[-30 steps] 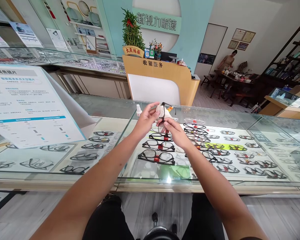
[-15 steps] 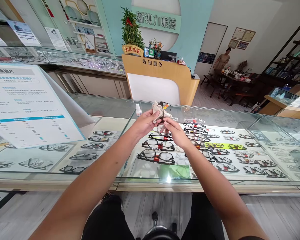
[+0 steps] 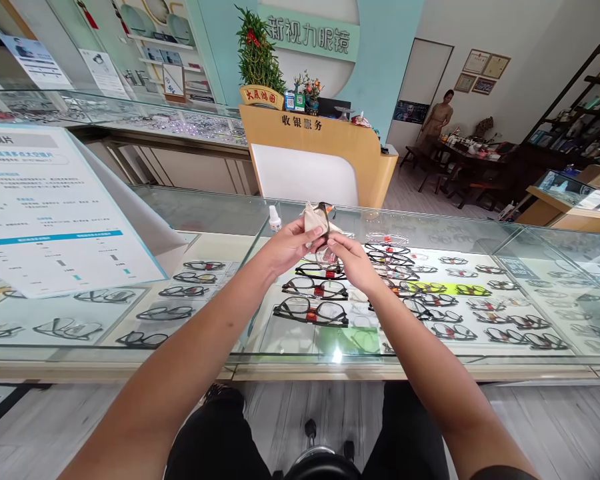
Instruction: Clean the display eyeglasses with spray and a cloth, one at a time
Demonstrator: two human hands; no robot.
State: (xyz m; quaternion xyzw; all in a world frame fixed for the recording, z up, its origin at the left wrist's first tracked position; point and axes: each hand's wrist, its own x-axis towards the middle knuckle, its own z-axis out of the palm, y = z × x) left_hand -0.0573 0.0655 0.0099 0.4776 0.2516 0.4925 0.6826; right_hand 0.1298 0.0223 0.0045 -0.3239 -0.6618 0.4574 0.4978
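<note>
Above the glass display case, my left hand (image 3: 291, 248) is closed on a beige cloth (image 3: 314, 219), which lies against a pair of dark-framed glasses (image 3: 324, 212). My right hand (image 3: 351, 259) pinches the near side of the same glasses. Fingers and cloth hide part of the frame. A small white bottle (image 3: 275, 219) stands on the glass just beyond my left hand. Under the glass, rows of glasses (image 3: 311, 311) with red tags lie below and to the right of my hands.
A large printed sign (image 3: 55, 213) stands on the case at the left. Beyond the case is a wooden counter (image 3: 375, 157) with a plant (image 3: 260, 57). A person (image 3: 437, 119) stands by a dark table at the back right.
The cloth shows spread a little more over the glasses between my hands. The person at the back has shifted posture slightly. The whole view has moved slightly.
</note>
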